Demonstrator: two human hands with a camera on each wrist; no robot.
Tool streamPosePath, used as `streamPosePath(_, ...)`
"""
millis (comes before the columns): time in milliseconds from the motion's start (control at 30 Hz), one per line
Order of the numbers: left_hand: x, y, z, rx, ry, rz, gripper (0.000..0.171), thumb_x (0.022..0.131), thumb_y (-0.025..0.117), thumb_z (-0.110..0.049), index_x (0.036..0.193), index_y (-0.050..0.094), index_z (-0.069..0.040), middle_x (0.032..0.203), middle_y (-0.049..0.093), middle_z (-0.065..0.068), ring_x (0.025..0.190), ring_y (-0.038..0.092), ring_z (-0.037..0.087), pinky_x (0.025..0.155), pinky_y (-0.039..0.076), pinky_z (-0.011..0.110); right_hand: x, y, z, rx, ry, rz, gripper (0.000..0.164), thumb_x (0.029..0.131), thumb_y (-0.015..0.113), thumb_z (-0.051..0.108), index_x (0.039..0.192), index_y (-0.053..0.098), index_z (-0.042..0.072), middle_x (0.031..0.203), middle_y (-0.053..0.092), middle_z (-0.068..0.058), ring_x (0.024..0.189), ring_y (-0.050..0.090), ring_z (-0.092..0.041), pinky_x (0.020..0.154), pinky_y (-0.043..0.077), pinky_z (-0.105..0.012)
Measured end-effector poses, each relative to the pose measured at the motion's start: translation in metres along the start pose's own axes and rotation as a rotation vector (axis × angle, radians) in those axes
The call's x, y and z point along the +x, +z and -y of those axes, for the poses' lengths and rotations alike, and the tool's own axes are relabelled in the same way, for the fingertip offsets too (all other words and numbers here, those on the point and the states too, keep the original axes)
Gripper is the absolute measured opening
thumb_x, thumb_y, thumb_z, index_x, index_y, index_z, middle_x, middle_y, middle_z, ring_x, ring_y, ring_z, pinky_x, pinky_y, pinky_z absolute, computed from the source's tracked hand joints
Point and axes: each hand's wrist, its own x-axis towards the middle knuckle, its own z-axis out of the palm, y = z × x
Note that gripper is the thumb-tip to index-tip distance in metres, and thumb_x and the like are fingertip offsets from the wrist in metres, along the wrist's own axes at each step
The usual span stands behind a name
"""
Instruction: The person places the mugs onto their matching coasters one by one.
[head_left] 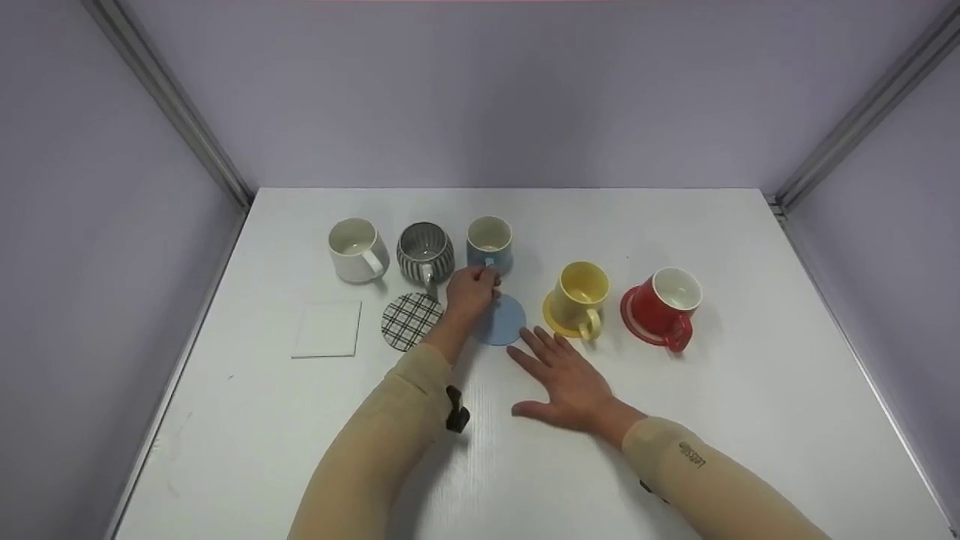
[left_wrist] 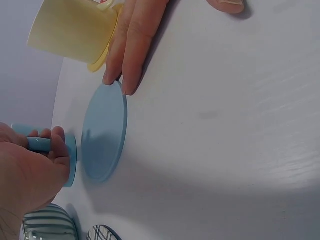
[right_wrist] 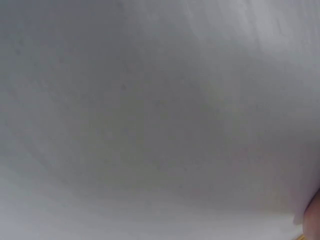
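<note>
A light blue mug (head_left: 502, 259) stands upright behind a round blue coaster (head_left: 504, 321). My left hand (head_left: 471, 292) grips the mug's handle (left_wrist: 39, 144), fingers curled round it in the left wrist view. With its fingers spread, my right hand (head_left: 574, 386) lies flat, palm down; its fingertips (left_wrist: 131, 87) are right at the coaster's edge. A yellow mug (head_left: 576, 300) on a yellow coaster (head_left: 551, 319) stands just beyond that hand. In the right wrist view mostly blurred tabletop shows, with a bit of a finger at the lower right.
Left of the blue mug stand a grey striped mug (head_left: 425, 255) and a white mug (head_left: 358, 255). A plaid round coaster (head_left: 409, 322) and a white square coaster (head_left: 327, 330) lie in front of them. At right, a red mug (head_left: 664, 304) stands on a red coaster (head_left: 631, 322).
</note>
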Motion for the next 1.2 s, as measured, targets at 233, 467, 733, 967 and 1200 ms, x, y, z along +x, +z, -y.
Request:
streamPosePath(233, -0.002, -0.003, 0.001, -0.026, 0.027, -0.023, 0.034, 0.112, 0.055, -0.020, 0.096, 0.072, 0.005, 0.097, 0.072, 0.025, 0.075, 0.061, 0.014, 0.067, 0.047, 0.026, 0.002, 0.000, 0.000, 0.005, -0.007, -0.005, 0.092, 0.098, 0.045, 0.081, 0.170, 0.025, 0.028, 0.178, 0.012, -0.006, 0.163, 0.010, -0.027, 0.130, 0.015, -0.051)
streamPosePath(467, -0.002, -0.003, 0.001, -0.021, 0.016, -0.011, 0.034, 0.113, 0.054, -0.023, 0.097, 0.071, 0.002, 0.097, 0.072, 0.023, 0.078, 0.061, 0.015, 0.069, 0.047, 0.028, 0.003, 0.000, 0.001, -0.009, -0.004, 0.003, 0.092, 0.098, 0.042, 0.082, 0.171, 0.023, 0.029, 0.178, 0.011, -0.005, 0.163, 0.009, -0.026, 0.130, 0.016, -0.050)
streamPosePath(733, -0.008, -0.004, -0.002, 0.028, 0.059, -0.009, 0.036, 0.112, 0.054, -0.024, 0.099, 0.073, 0.003, 0.094, 0.072, 0.021, 0.076, 0.061, 0.016, 0.072, 0.049, 0.031, 0.002, -0.002, 0.001, 0.002, 0.004, 0.022, 0.092, 0.098, 0.042, 0.082, 0.171, 0.021, 0.030, 0.178, 0.009, -0.004, 0.164, 0.007, -0.026, 0.130, 0.014, -0.050)
streamPosePath(967, -0.014, -0.009, -0.003, 0.059, 0.126, -0.026, 0.036, 0.112, 0.055, -0.023, 0.096, 0.073, 0.004, 0.087, 0.072, 0.017, 0.076, 0.062, 0.016, 0.077, 0.051, 0.034, 0.003, -0.002, 0.001, 0.008, 0.006, 0.027, 0.092, 0.098, 0.042, 0.081, 0.171, 0.022, 0.029, 0.178, 0.009, -0.004, 0.164, 0.007, -0.027, 0.130, 0.013, -0.050)
streamPosePath(1200, -0.019, -0.013, -0.001, 0.027, 0.108, -0.023, 0.035, 0.112, 0.056, -0.022, 0.100, 0.072, 0.006, 0.089, 0.070, 0.018, 0.076, 0.060, 0.015, 0.070, 0.047, 0.028, 0.004, -0.003, 0.000, 0.001, 0.018, 0.059, 0.093, 0.097, 0.040, 0.083, 0.171, 0.019, 0.031, 0.178, 0.006, -0.003, 0.164, 0.003, -0.024, 0.131, 0.008, -0.047)
